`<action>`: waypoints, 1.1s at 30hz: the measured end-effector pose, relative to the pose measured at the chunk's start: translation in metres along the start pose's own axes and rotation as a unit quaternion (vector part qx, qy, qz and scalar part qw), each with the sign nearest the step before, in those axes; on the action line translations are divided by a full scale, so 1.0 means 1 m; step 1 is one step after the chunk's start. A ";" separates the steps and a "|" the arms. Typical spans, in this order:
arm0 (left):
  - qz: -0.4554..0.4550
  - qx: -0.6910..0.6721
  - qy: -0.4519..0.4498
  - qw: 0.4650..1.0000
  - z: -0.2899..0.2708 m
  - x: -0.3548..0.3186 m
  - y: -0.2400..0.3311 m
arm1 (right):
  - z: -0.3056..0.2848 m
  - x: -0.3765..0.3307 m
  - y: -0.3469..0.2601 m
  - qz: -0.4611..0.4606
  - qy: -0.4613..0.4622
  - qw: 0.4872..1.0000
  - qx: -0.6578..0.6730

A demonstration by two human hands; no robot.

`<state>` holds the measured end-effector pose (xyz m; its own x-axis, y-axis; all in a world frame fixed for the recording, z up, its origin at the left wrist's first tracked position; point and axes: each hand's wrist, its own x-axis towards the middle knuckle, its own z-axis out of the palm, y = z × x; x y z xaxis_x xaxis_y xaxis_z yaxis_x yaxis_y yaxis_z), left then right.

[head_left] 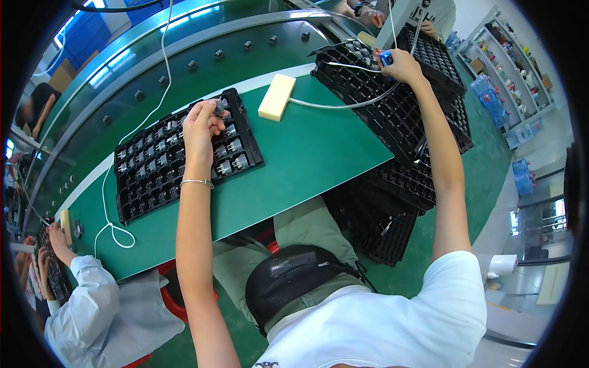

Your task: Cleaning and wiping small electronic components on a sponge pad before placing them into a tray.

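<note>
My left hand (200, 132) is raised over a black compartment tray (256, 150), its fingers closed on a small dark grey plug-like part (219, 108). Rows of similar parts with metal prongs (238, 162) fill many of that tray's cells. At the upper right my right hand (402, 67) is closed around a small blue object with a touch of red-orange (384, 58), its kind too small to make out. A thin white cable (353, 65) runs up to it. Beneath that hand lies a second black tray (356, 92), with several grey parts (361, 50) at its far end.
A pale yellow block (277, 97) rests between the trays on the green table (307, 162). Several small dark parts (219, 54) line the conveyor behind. Stacked black trays (392, 227) stand lower right. A co-worker's sleeve (92, 288) is at left; another person's hand (370, 17) is across.
</note>
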<state>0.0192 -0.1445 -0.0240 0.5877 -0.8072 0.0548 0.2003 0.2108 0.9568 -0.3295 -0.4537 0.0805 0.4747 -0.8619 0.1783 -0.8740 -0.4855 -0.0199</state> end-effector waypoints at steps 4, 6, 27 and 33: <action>0.021 0.009 0.002 1.000 0.002 -0.003 0.004 | -0.004 -0.002 -0.013 -0.063 0.081 0.995 -0.011; 0.033 0.008 -0.032 0.999 0.007 -0.010 0.012 | -0.011 -0.012 -0.043 -0.128 0.112 0.978 0.125; 0.009 0.032 -0.100 0.994 0.032 -0.027 0.009 | 0.077 -0.085 -0.238 -0.080 -0.218 0.620 0.749; 0.053 0.140 -0.081 0.985 0.044 -0.025 0.001 | 0.075 -0.079 -0.216 -0.084 -0.289 0.586 0.752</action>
<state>-0.0299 -0.1488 -0.0121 0.4558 -0.8713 0.1818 -0.0931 0.1565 0.9833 -0.1705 -0.2912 -0.0030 0.8772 -0.4772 -0.0526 0.0641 0.2250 -0.9722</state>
